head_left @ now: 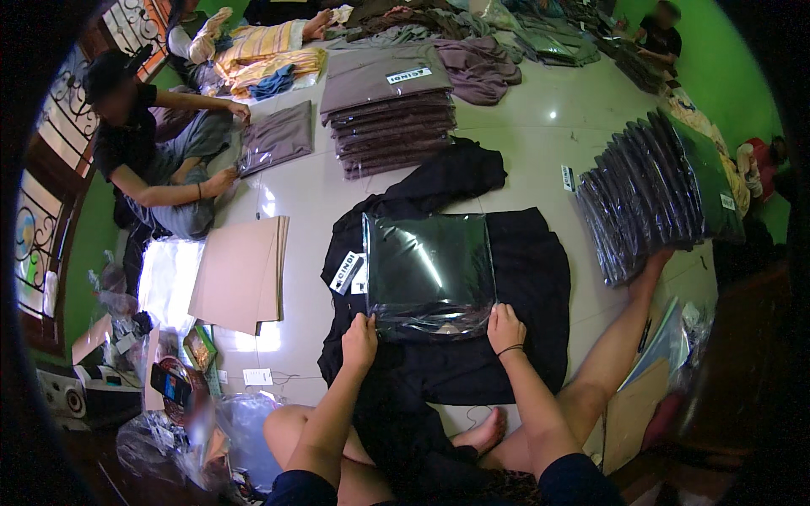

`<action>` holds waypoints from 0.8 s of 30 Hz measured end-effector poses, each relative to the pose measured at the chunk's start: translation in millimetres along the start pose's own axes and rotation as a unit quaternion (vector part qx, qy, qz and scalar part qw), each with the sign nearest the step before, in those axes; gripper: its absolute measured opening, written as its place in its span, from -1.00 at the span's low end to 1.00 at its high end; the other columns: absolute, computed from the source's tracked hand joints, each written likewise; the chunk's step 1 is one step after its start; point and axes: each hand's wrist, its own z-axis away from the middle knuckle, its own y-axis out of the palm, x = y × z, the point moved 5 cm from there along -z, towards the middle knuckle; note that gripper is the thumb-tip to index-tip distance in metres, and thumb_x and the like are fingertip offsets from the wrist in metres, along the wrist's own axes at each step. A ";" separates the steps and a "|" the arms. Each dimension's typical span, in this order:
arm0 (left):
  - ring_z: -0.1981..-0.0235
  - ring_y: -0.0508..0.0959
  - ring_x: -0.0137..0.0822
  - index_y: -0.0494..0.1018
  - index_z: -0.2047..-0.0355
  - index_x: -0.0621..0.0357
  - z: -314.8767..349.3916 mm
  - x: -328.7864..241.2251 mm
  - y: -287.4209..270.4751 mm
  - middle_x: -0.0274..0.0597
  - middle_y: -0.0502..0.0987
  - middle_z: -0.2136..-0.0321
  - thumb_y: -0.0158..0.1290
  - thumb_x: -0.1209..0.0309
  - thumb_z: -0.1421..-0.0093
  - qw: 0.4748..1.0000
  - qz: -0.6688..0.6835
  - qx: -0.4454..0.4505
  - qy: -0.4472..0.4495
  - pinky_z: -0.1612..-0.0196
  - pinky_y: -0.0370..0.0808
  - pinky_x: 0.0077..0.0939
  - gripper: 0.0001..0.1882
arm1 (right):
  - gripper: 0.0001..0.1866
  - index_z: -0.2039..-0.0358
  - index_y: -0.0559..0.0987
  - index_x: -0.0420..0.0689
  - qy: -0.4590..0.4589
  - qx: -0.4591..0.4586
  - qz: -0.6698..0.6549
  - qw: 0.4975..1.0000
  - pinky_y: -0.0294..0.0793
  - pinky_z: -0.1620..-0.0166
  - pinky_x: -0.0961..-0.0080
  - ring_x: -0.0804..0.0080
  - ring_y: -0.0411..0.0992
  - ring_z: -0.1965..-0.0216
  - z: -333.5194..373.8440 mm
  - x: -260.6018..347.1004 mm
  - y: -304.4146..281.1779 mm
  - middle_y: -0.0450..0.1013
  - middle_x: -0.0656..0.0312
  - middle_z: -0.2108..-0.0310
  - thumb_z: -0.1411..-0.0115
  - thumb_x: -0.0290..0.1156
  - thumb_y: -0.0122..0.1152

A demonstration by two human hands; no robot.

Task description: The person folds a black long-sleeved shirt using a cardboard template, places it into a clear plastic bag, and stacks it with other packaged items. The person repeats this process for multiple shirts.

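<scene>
Person seated on the tiled floor (540,173), bare legs to either side of the work. Clear plastic bag (430,261), dark folded cloth inside, lies flat on a spread black garment (531,291), about the middle of it; garment's right edge runs well past the bag, one sleeve stretches off its far edge.

Left hand (360,341) pinches the bag at its near left corner, fingers curled. Right hand (508,329) grips the near right corner likewise; black band (511,348) round that wrist. Plastic between the two hands is loose and wrinkled along the near edge, smooth and shiny farther up. White printed tag (347,273) at the bag's left edge, over the black garment.

Left of the garment, apart from it: brown cardboard sheets (240,274), piled slightly askew, and just beside them shiny clear sheets (169,282). Nearer the floor's left edge, a phone (171,385) among clutter.

Beyond the garment's far edge, a tall stack of brown bagged garments (388,118). Toward the floor's right edge, a leaning row of dark bagged garments (641,198), the person's foot against its near end.

Far left, I see a co-worker (126,160) on the floor, both hands at the left side of a brown package (283,139).
</scene>
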 end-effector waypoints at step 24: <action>-0.23 -0.02 -0.02 -0.01 -0.15 0.40 3.9 -28.1 23.5 0.15 -0.04 -0.20 -0.23 0.29 -0.22 0.999 -0.015 -0.010 0.036 -0.23 -0.08 -0.14 -0.43 | -0.40 -0.17 0.09 -0.25 0.071 0.047 -0.033 0.996 -0.05 -0.22 0.32 0.14 -0.01 -0.22 11.6 26.0 15.1 0.00 -0.03 -0.21 -0.24 -0.10 -0.30</action>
